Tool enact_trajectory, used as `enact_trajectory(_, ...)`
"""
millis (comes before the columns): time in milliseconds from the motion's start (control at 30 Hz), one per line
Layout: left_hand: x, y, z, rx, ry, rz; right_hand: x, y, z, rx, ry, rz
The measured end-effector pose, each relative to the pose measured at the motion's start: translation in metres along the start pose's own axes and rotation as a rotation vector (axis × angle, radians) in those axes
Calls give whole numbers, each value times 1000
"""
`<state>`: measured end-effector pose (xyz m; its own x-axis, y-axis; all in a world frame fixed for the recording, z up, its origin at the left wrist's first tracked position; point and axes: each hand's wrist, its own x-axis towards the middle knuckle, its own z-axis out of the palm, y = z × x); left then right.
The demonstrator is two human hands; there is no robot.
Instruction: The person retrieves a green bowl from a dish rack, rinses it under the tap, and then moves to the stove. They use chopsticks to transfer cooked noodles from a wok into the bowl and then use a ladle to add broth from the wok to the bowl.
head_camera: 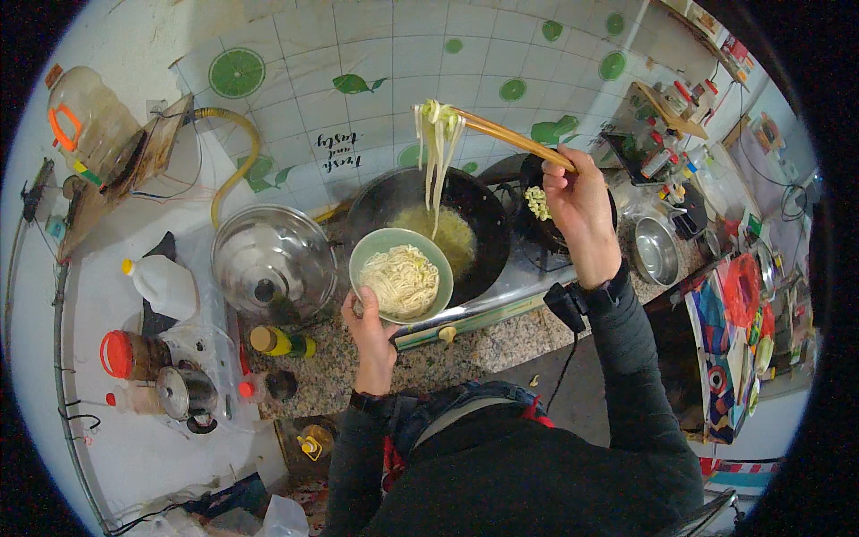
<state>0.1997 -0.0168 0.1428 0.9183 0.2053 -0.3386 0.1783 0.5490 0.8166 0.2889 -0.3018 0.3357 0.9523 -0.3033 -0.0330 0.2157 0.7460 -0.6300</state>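
My left hand (370,340) holds a pale green bowl (364,250) by its rim and side, and noodles (402,282) fill much of it. In my right hand (582,208) is a pair of wooden chopsticks (513,137), with a bunch of noodles and some green bits (437,137) hanging from the tips. These strands dangle over a black wok (486,221) on the stove, which holds yellowish-green liquid (460,238). The bowl is above the wok's near left edge and hides part of it.
A steel lid (235,248) lies left of the wok. Behind my right hand, a second dark pan (530,174) contains pale green food (537,203). Bottles, including a yellow-green one (282,342), stand on the granite counter (335,382). A metal bowl (656,250) is at the right; a black cable (569,369) hangs near my right arm.
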Motion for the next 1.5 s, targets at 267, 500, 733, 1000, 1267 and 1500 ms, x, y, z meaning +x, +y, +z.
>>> enact_trajectory(267,-1,-6,5,-81,-128,-34,-33,9,6,-491,-245,21)
enact_trajectory(500,3,0,-21,-192,-184,-25,-15,8,-17,-704,-317,-10)
enact_trajectory(733,-13,18,-42,-171,10,16,63,58,-106,-1472,-211,-151)
enact_trajectory(1000,-35,33,-64,-104,197,77,78,174,-174,-1312,-503,-53)
enact_trajectory(1267,-44,30,-75,-158,208,162,72,230,-145,-1170,-563,-114)
enact_trajectory(1500,-48,32,-72,-195,250,164,40,226,-131,-831,-285,160)
